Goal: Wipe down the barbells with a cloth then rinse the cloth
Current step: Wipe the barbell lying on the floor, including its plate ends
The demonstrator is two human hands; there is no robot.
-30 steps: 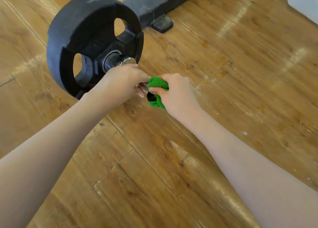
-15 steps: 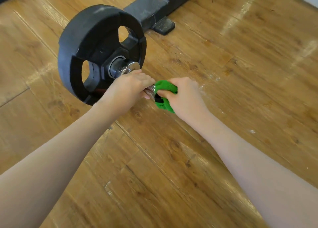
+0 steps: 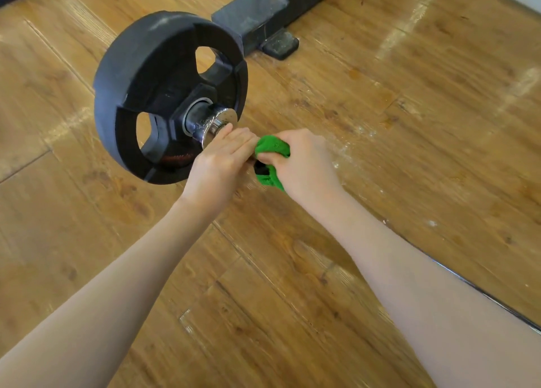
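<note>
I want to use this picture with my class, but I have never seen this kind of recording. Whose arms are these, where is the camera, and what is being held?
There is no machine here: these are a person's two bare arms, seen from a camera worn on their head, looking forward and down. On the wooden floor stands a barbell with a black weight plate and a shiny metal end. The left hand grips the bar next to that end. The right hand grips a green cloth wrapped round the bar, ready to wipe. Behind is the dark base of a frame.
</note>
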